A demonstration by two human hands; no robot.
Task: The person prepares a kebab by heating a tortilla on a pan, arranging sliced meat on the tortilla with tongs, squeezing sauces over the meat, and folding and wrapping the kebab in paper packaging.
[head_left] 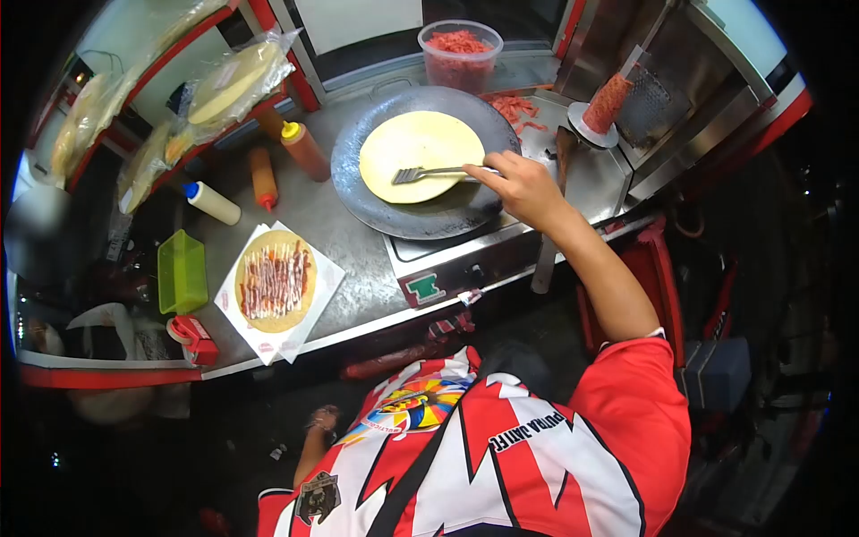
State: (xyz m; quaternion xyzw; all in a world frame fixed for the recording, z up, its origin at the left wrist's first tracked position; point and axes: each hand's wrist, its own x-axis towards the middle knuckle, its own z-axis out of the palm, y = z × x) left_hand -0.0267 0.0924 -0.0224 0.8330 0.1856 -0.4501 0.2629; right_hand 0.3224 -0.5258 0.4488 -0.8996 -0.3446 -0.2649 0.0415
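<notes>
A utensil is being clamped by the fingers of the right hand over the flatbread on the pan; light pressure is probably being needed; left hand fingers cannot be told

red-white zigzag jersey | lettering "PUTRA JATI FC" | dark crest
</notes>
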